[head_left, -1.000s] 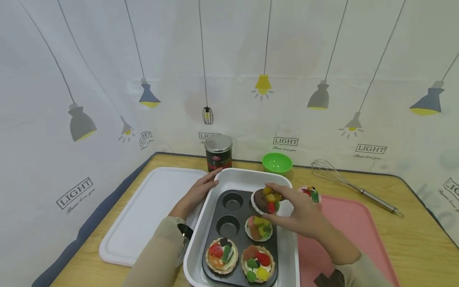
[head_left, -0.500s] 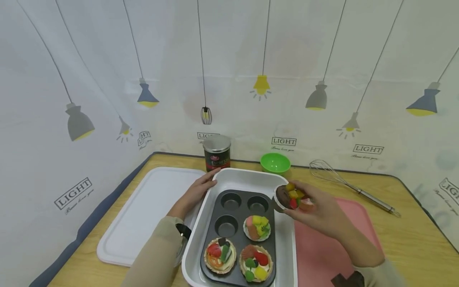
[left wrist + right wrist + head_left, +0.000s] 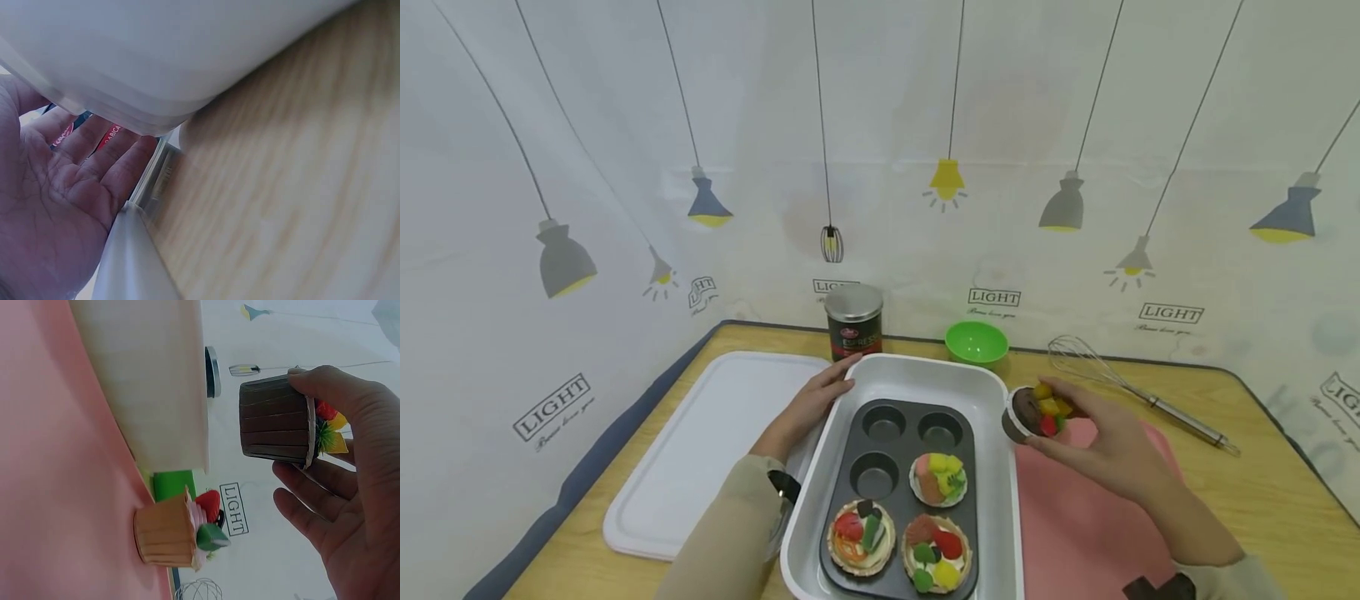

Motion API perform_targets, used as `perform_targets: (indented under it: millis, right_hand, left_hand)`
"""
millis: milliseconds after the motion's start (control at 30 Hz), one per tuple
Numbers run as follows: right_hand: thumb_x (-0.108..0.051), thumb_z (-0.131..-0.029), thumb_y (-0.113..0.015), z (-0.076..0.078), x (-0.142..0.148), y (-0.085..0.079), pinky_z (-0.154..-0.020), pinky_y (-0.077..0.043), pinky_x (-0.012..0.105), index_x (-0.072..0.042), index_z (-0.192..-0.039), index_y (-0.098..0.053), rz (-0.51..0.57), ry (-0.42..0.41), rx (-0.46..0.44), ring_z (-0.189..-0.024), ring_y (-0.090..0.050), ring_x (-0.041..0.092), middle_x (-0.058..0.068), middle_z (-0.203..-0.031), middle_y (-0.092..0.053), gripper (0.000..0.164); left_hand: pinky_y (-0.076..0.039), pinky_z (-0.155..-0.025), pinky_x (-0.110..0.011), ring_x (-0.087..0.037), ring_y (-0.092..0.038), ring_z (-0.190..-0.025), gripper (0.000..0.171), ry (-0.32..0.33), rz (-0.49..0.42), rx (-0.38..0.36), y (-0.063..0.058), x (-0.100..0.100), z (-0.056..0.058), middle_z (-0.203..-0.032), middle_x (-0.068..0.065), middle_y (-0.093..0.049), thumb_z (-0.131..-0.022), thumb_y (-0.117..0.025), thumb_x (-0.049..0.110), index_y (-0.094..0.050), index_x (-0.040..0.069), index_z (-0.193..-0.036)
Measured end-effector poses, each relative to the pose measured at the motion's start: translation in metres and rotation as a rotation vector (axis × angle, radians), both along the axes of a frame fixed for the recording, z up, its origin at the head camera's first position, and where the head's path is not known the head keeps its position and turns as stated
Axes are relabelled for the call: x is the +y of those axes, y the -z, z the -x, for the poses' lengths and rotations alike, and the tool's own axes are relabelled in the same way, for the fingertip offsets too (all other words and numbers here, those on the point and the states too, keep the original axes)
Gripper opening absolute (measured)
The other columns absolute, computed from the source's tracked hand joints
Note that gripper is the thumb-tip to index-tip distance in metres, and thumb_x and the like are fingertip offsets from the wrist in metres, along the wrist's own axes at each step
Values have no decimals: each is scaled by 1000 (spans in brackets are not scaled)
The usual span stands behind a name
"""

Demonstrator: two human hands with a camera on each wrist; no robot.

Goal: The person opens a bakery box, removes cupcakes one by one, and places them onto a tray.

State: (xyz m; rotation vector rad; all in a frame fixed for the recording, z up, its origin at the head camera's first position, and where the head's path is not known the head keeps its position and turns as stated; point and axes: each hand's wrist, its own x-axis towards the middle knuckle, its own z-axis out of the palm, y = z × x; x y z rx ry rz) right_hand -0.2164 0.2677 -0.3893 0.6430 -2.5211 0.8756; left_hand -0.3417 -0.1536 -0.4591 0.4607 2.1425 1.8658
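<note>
Here, the right hand (image 3: 1116, 442) pinches a chocolate cupcake (image 3: 1024, 414) between thumb and fingers, tilted above the pink tray (image 3: 1086, 542), just right of the white pan (image 3: 1000, 500). The left hand (image 3: 807, 407) touches the pan's left rim, fingers fairly straight, slightly apart. Another cupcake (image 3: 165, 534) stands on the pink tray.

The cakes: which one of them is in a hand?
The chocolate cake in the dark brown cup: the right hand holds it. Three other cakes sit in the dark pan and one cake stands on the pink board.
</note>
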Motion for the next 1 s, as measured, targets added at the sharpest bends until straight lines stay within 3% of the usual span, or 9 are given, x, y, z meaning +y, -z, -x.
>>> perform_targets:
  millis: [67, 233, 333, 700, 833, 1000]
  right_hand:
    - [-32, -77, -90, -1, 4, 0, -81, -53, 33, -19, -146, -54, -8, 19, -21, -96, -66, 16, -4, -118, -69, 78]
    - [-33, -78, -89, 1, 18, -1, -82, -50, 23, -19, -146, -53, -13, 59, -30, -97, -65, 15, -2, -119, -67, 78]
    - [-29, -77, -90, 3, 28, -1, -80, -47, 13, -19, -145, -55, -2, 64, -2, -95, -65, 10, 0, -120, -68, 78]
    - [-31, -80, -87, 8, 55, -4, -77, -46, 11, -24, -146, -54, 55, 152, -90, -98, -56, -12, 7, -124, -67, 74]
    - [-29, -82, -86, 12, 64, 8, -77, -46, 8, -16, -146, -53, 110, 186, -106, -98, -52, -16, 14, -128, -65, 73]
    - [-24, -87, -82, 21, 74, 35, -78, -43, 5, -4, -143, -51, 220, 251, -85, -101, -47, -16, 22, -131, -61, 67]
  left_hand:
    - [-35, -110, -49, -30, -39, -142, 54, 4, -7, 3, 0, 0, -1, -161, -7, -34, -107, -49, 23, -34, 21, -159]
    - [-32, -112, -51, -29, -34, -145, 54, -16, 19, 4, -3, 0, -3, -163, -6, -30, -107, -49, 26, -34, 24, -159]
    - [-30, -114, -53, -29, -31, -146, 54, -23, 30, 8, -4, 1, -3, -163, -5, -29, -107, -49, 26, -35, 24, -159]
    - [-27, -116, -54, -27, -30, -147, 54, -36, 42, -6, -4, 2, -2, -162, -2, -32, -106, -50, 28, -36, 25, -158]
    - [-29, -115, -54, -28, -30, -147, 54, -30, 41, 6, -3, 2, -3, -163, -4, -30, -106, -50, 27, -36, 24, -158]
    - [-29, -114, -53, -28, -29, -148, 54, -29, 60, 17, -4, 2, -5, -163, -4, -29, -106, -50, 28, -36, 25, -158]
